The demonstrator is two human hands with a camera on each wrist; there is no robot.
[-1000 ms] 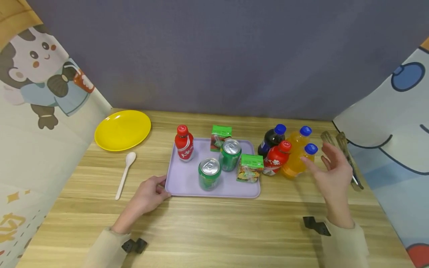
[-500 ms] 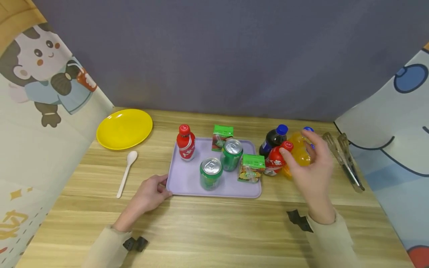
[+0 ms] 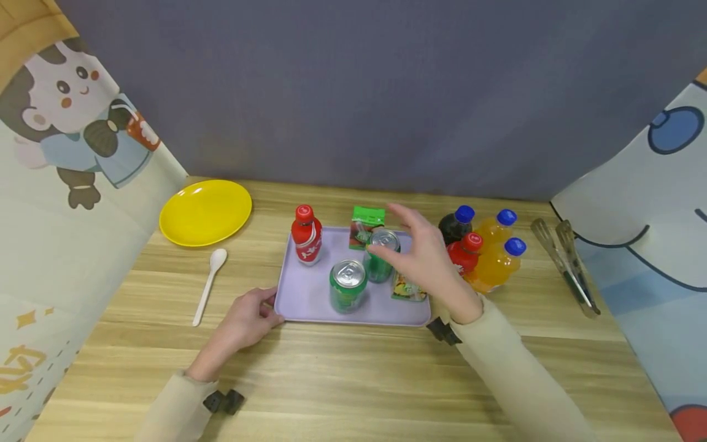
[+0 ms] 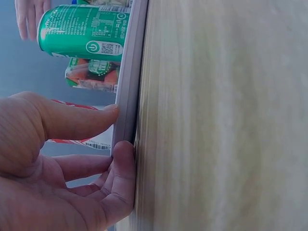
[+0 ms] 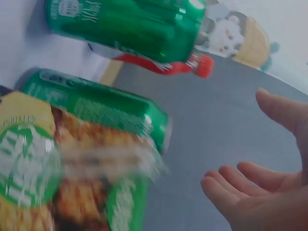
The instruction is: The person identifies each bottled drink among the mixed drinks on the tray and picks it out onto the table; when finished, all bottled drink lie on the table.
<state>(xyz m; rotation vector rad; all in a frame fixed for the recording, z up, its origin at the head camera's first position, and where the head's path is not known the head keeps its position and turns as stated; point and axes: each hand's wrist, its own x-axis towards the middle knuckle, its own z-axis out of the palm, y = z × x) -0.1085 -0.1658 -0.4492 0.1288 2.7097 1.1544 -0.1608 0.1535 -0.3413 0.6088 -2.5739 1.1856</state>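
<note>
My left hand (image 3: 251, 319) pinches the left front corner of a lilac tray (image 3: 301, 301); in the left wrist view the thumb lies on the tray's rim (image 4: 129, 82). On the tray stand a red bottle (image 3: 307, 239), a front green can (image 3: 347, 291), a rear green can (image 3: 377, 268) and two juice boxes, a back one (image 3: 361, 228) and a front one (image 3: 407, 288). Above the tray's right side hangs my right hand (image 3: 431, 264), thumb and fingers spread, holding nothing. It partly hides the front juice box. The right wrist view shows a gap between hand and rear can (image 5: 96, 103).
Right of the tray cluster a dark bottle (image 3: 454, 228), another red bottle (image 3: 461, 255) and two orange drink bottles (image 3: 497, 267). Metal tongs (image 3: 569, 270) lie farther right. A yellow plate (image 3: 204, 215) and a white spoon (image 3: 207, 288) lie on the left. A grey wall (image 3: 353, 98) stands behind.
My right hand has swept left from beside the orange bottles, past the red bottle, to above the tray. My left hand keeps its grip on the tray corner.
</note>
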